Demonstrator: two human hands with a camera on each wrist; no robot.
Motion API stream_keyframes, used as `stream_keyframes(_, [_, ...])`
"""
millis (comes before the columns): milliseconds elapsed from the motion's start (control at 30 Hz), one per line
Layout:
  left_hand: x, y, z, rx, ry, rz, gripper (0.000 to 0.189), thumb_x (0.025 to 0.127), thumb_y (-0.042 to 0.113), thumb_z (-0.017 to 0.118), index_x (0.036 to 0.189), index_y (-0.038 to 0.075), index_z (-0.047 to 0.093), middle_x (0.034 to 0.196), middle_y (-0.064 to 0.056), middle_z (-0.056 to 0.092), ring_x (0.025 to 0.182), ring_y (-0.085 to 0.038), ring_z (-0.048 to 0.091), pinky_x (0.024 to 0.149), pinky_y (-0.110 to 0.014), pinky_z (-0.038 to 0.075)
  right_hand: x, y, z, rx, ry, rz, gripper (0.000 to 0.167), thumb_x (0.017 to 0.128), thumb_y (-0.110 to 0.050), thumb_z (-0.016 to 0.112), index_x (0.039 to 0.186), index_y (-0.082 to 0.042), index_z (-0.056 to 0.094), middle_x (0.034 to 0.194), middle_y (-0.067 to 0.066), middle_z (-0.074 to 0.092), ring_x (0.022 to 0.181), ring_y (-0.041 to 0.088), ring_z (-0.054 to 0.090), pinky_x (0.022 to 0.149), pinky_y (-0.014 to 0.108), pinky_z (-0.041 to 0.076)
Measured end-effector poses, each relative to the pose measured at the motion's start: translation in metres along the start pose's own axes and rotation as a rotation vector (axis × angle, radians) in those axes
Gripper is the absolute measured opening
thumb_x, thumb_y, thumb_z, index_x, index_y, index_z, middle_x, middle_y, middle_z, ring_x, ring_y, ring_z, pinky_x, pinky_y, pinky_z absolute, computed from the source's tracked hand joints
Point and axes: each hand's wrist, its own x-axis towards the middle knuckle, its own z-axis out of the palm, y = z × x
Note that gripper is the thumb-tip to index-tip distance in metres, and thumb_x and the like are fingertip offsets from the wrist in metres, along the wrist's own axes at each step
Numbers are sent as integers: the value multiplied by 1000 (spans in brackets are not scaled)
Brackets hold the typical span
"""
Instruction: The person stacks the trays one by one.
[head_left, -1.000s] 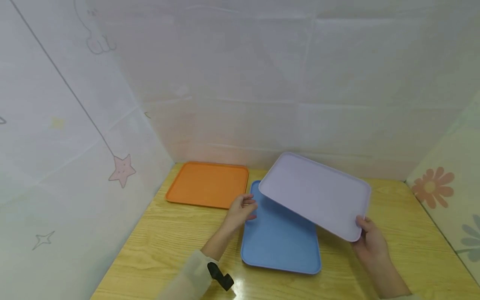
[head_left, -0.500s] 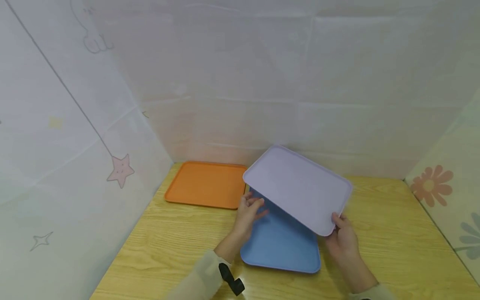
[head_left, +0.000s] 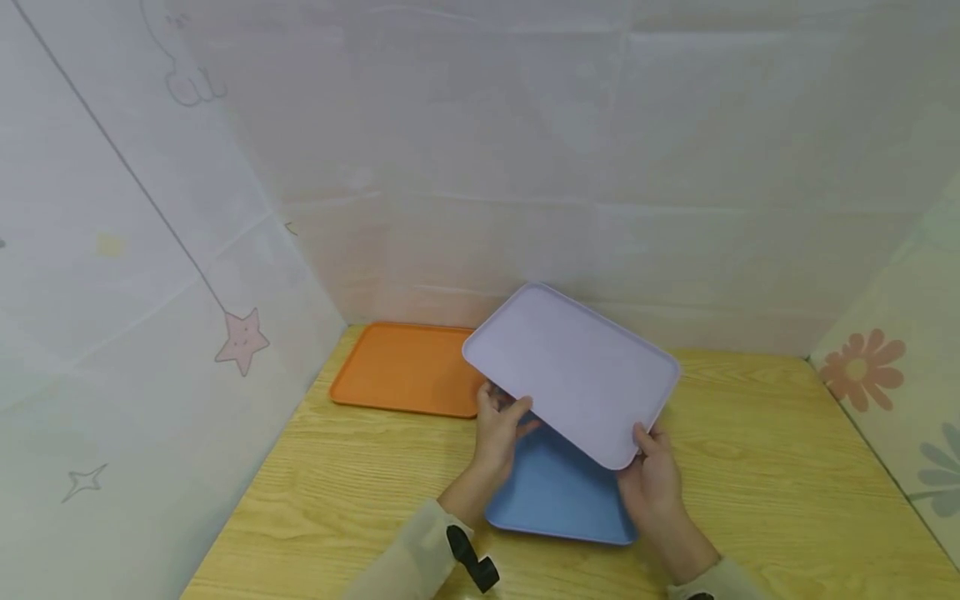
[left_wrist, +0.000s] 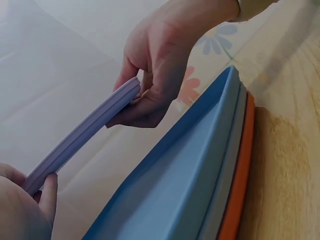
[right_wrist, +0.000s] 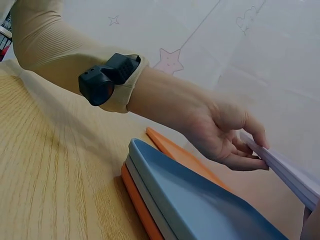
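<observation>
A lavender rectangular tray (head_left: 573, 367) is held tilted above the blue tray (head_left: 562, 504), apart from it. My right hand (head_left: 654, 487) grips its near right corner, thumb on top and fingers beneath. At the near left edge, my left hand (head_left: 495, 442) pinches the rim between thumb and fingers, plainest in the right wrist view, where the left hand (right_wrist: 220, 132) shows. Under the blue tray are stacked a greyish tray (left_wrist: 231, 155) and an orange tray (left_wrist: 245, 150), both visible from the side in the left wrist view.
Another orange tray (head_left: 408, 367) lies flat at the back left of the wooden table (head_left: 322, 483), partly behind the lavender tray. Pale printed cloth (head_left: 450, 167) hangs behind the table and along both sides. A black camera (head_left: 474, 562) sits on the left wrist.
The lavender tray has moved left over the stack with my right hand. My left hand has shifted slightly right and now holds its near left edge, where before it hovered without holding.
</observation>
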Motion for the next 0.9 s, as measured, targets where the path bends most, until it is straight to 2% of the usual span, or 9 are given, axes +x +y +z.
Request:
stream_keyframes(167, [3, 4, -2, -8, -10, 7, 69, 90, 1, 68, 148, 7, 32, 128, -17, 48, 104, -23, 62, 77, -43, 62, 2, 3, -1, -4, -7, -6, 30, 110, -16, 38, 137, -29, 33, 144, -9, 39, 133, 9, 43, 110, 26, 38])
stream_keyframes(267, [7, 8, -6, -13, -14, 6, 66, 91, 1, 67, 147, 9, 35, 124, -15, 51, 107, -23, 60, 77, -45, 62, 3, 5, -3, -57, -26, -2, 33, 109, -12, 42, 136, -27, 33, 143, -7, 41, 131, 9, 46, 106, 25, 41])
stream_keyframes(433, [15, 17, -15, 1, -19, 4, 63, 91, 1, 66, 147, 10, 39, 118, -13, 55, 101, -21, 63, 73, -42, 63, 6, 2, -8, -209, -115, -2, 41, 109, -14, 41, 146, -24, 27, 143, -4, 41, 125, 11, 51, 101, 25, 46])
stream_keyframes(567, [18, 25, -26, 59, -43, -1, 64, 90, 1, 65, 149, 8, 39, 113, -10, 58, 94, -19, 66, 69, -36, 63, 14, -13, -18, -311, -204, -60, 45, 111, -25, 34, 153, -20, 19, 138, -2, 40, 116, 13, 54, 96, 25, 50])
stream_keyframes(667, [21, 32, -36, 96, -93, -14, 64, 91, 1, 65, 150, 6, 40, 109, -9, 59, 90, -18, 66, 67, -35, 62, 22, -31, -28, -327, -256, -99, 42, 112, -30, 32, 150, -14, 26, 135, -2, 43, 115, 10, 55, 95, 24, 50])
stream_keyframes(733, [23, 36, -42, 111, -137, -33, 64, 91, 1, 64, 150, 5, 40, 105, -7, 59, 87, -17, 65, 66, -35, 62, 28, -44, -35, -345, -285, -92, 38, 112, -33, 32, 145, -14, 35, 131, -3, 49, 114, 9, 56, 93, 24, 50])
stream_keyframes(900, [29, 46, -55, 156, -265, -94, 65, 91, -2, 63, 152, 2, 38, 103, -6, 60, 81, -17, 66, 64, -33, 61, 43, -70, -46, -424, -368, 5, 30, 111, -31, 36, 134, -16, 49, 120, -3, 62, 105, 12, 63, 88, 27, 55])
